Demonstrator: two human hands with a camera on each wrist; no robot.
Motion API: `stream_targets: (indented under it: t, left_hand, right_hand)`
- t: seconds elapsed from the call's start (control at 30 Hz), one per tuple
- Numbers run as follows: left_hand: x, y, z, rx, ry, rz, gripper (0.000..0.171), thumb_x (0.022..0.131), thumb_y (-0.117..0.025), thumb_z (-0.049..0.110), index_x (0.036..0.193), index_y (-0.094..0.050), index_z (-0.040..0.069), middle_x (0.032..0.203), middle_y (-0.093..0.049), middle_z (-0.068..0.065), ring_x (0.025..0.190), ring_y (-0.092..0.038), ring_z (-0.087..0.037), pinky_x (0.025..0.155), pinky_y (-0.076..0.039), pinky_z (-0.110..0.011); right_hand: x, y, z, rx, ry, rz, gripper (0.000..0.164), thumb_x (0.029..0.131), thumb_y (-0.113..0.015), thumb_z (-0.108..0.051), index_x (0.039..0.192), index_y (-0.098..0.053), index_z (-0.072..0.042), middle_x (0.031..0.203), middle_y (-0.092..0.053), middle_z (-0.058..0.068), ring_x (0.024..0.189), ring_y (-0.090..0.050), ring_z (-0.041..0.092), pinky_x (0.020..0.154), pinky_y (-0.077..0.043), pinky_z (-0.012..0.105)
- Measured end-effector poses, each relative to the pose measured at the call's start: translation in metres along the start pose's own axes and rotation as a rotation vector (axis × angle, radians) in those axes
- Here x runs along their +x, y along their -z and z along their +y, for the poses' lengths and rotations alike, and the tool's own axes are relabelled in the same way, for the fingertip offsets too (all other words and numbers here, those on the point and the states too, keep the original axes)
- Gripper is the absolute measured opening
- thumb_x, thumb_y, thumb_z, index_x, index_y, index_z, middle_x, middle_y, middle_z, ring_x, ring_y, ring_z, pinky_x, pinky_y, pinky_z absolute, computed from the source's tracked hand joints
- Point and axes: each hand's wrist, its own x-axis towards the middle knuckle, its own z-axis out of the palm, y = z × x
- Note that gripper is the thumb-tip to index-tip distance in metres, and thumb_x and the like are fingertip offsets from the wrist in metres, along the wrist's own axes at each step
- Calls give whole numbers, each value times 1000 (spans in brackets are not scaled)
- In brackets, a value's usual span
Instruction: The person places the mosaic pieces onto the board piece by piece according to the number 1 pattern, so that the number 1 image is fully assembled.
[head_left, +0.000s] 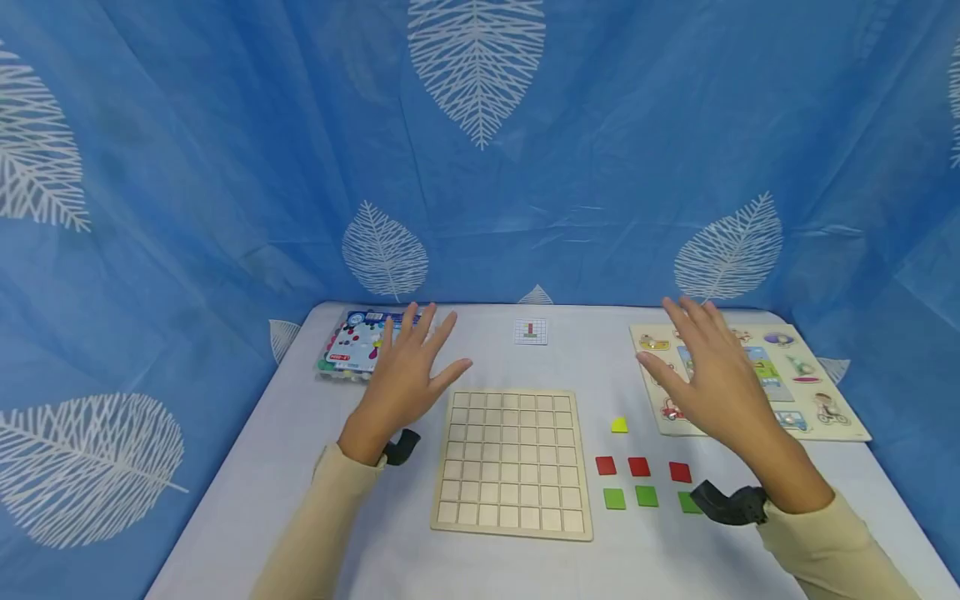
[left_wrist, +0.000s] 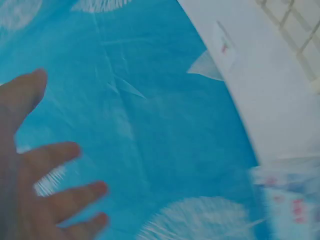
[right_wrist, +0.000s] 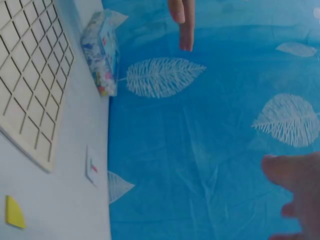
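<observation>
Hovering wide-fingered, left hand (head_left: 402, 377) partly hiding plastic box (head_left: 354, 342), right hand (head_left: 716, 383) partly hiding puzzle (head_left: 808, 392), gridded board (head_left: 512, 462) between

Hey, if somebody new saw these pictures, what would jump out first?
Probably the left hand and right hand, both held open over a white table. Low in the middle of the head view lies a pale gridded board, with red squares and green squares to its right. Behind the table hangs a bright blue cloth printed with white leaves.
</observation>
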Motion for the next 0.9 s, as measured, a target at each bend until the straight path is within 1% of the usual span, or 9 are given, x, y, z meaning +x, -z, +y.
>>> stream_targets:
  t: [0.1, 0.17, 0.23, 0.3, 0.37, 0.43, 0.57, 0.77, 0.9]
  left_hand:
    - [-16, -15, -11, -146, -3, 125, 62, 102, -63, 42, 154, -47, 14, 161, -36, -16, 154, -17, -37, 117, -14, -63]
    - [-27, -26, -18, -234, 9, 181, 57, 100, -68, 34, 150, -53, 12, 159, -41, -15, 154, -19, -34, 116, -21, -63]
    - [-38, -38, -25, -302, 27, 213, 52, 99, -70, 29, 147, -57, 11, 156, -45, -14, 153, -23, -33, 114, -26, -62]
    - [-47, -50, -31, -343, 58, 220, 49, 98, -72, 26, 144, -60, 12, 149, -53, -11, 147, -37, -29, 111, -35, -58]
    - [-55, -61, -36, -387, 86, 210, 46, 97, -73, 23, 140, -64, 13, 131, -65, -7, 130, -55, -25, 103, -45, -52]
    - [-61, -71, -41, -419, 103, 190, 42, 96, -75, 20, 136, -67, 12, 108, -67, -1, 103, -63, -19, 89, -52, -41]
    - [-68, -83, -49, -482, 136, 126, 35, 95, -76, 18, 129, -72, 11, 77, -52, 3, 70, -50, -14, 65, -45, -29]
    - [-75, -92, -58, -577, 316, -8, 34, 94, -77, 22, 127, -74, 19, 61, -40, 5, 55, -37, -10, 55, -35, -26]
    - [-76, -96, -62, -611, 350, -60, 35, 93, -78, 24, 128, -74, 21, 55, -34, 6, 51, -29, -9, 51, -30, -26]
  right_hand:
    - [-10, -15, 7, 69, 99, 161, 67, 89, -81, -23, 149, -53, -10, 148, -50, 19, 140, -42, 42, 102, -35, 69]
    - [-17, -27, 13, 80, 140, 214, 58, 84, -85, -15, 138, -65, -9, 136, -60, 16, 126, -56, 40, 91, -47, 63]
    - [-26, -40, 21, 69, 148, 211, 49, 81, -87, -12, 128, -72, -8, 126, -66, 14, 112, -63, 37, 79, -53, 55]
    - [-34, -53, 28, 63, 116, 158, 43, 81, -87, -13, 122, -75, -9, 117, -68, 11, 96, -66, 31, 70, -54, 45]
    - [-41, -66, 35, 63, 74, 94, 38, 82, -87, -16, 119, -77, -10, 105, -69, 6, 81, -61, 23, 61, -49, 36]
    - [-46, -78, 41, 70, 34, 41, 36, 82, -87, -17, 116, -78, -12, 91, -65, 0, 73, -53, 18, 59, -43, 30]
    - [-49, -94, 54, 113, -24, -15, 34, 83, -87, -17, 115, -79, -14, 72, -48, -7, 66, -42, 13, 57, -35, 26]
    - [-50, -105, 63, 172, -111, -69, 29, 87, -84, -20, 115, -79, -14, 59, -39, -5, 56, -38, 14, 51, -31, 27]
    - [-51, -110, 66, 223, -176, -105, 30, 90, -81, -28, 117, -78, -15, 56, -38, -4, 51, -37, 16, 48, -30, 28]
